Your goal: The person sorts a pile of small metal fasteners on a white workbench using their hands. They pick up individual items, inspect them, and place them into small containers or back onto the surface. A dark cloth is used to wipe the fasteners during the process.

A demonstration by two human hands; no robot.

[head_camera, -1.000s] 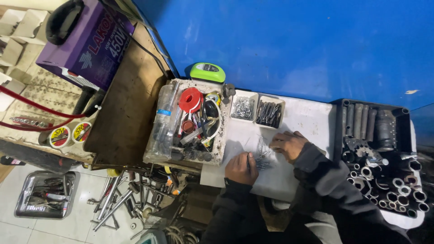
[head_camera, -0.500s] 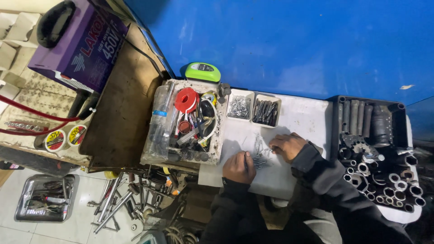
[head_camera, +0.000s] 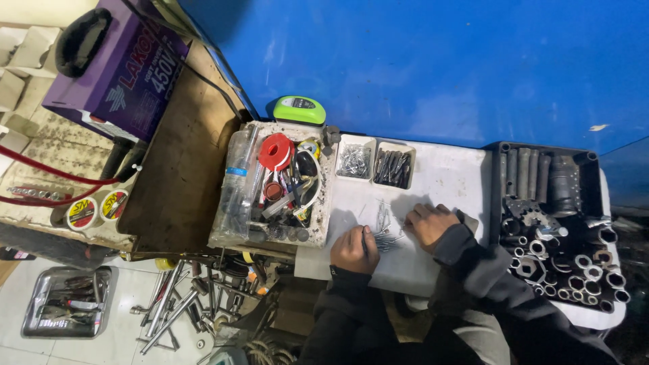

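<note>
My left hand (head_camera: pixel 353 249) rests on the white tabletop (head_camera: pixel 446 179), fingers curled over a loose pile of thin metal nails (head_camera: pixel 385 233). Just right of that pile, my right hand (head_camera: pixel 428 224) lies with its fingers bent down onto the nails. Both arms are in dark sleeves. Behind the pile stand two small white trays: one with silvery nails (head_camera: pixel 353 160), one with dark screws (head_camera: pixel 393 166). What sits inside each fist is hidden.
A white crate of mixed tools (head_camera: pixel 277 186) with a red spool stands to the left. A black tray of sockets (head_camera: pixel 554 216) fills the right. A green tape measure (head_camera: pixel 299 109) and a purple welding machine (head_camera: pixel 122 67) are behind. Tools litter the floor (head_camera: pixel 182 304).
The view has shifted slightly. Both hands stay over the nail pile, with small finger movements only.
</note>
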